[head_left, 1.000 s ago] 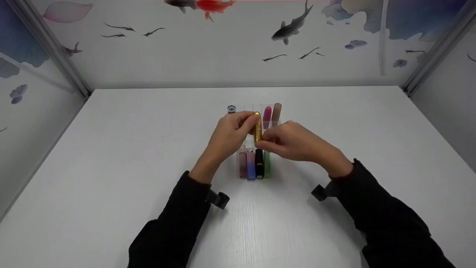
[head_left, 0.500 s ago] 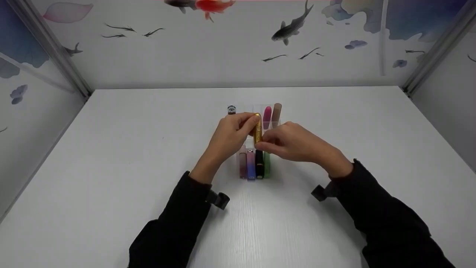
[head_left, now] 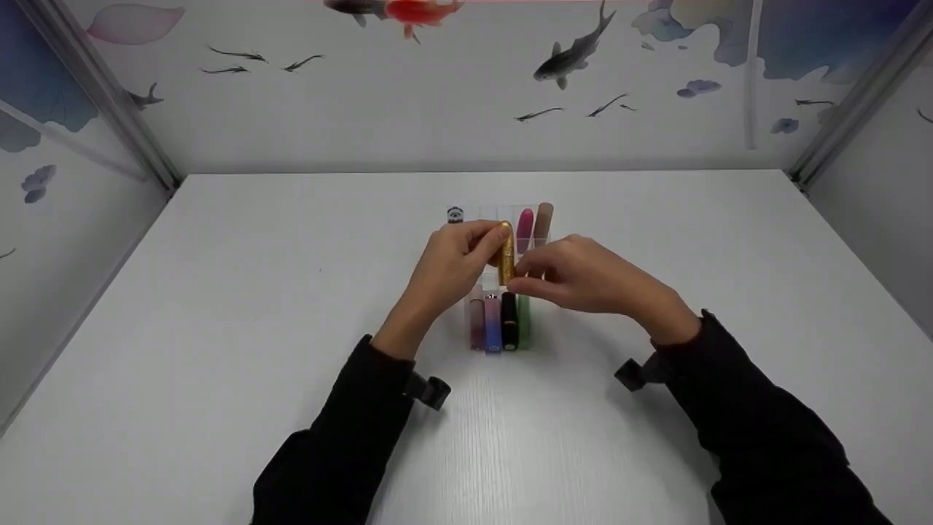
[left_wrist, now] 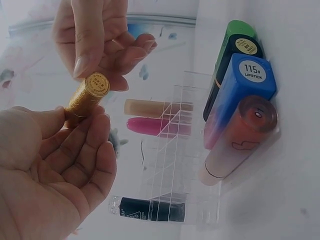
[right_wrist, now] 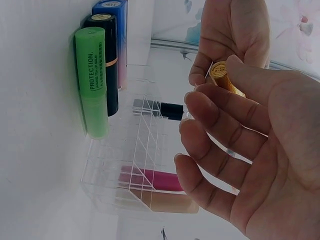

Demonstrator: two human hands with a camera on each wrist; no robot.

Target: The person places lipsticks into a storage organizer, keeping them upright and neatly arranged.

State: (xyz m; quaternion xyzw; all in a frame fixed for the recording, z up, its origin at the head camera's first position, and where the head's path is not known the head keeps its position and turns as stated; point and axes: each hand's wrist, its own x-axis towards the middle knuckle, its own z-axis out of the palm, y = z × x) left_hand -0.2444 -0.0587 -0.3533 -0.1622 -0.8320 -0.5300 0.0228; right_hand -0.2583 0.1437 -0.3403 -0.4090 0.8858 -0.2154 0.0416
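Note:
In my left hand I pinch a gold lipstick by its far end, above a clear organiser. The round base of the tube faces me in the left wrist view. My right hand is close by, its thumb tip right at the base and its other fingers loosely bent and apart from the tube. A pink tube and a beige tube stand in the organiser's far right slots. At its far left is a black tube with a clear cap.
In front of the organiser stand a pinkish lip gloss, a pink-and-blue lipstick, a black lipstick and a green lip balm. The white table meets patterned panels behind.
My right hand has shifted slightly right and away from the base of the gold lipstick, and its thumb and fingers have parted a little. The left hand has barely moved.

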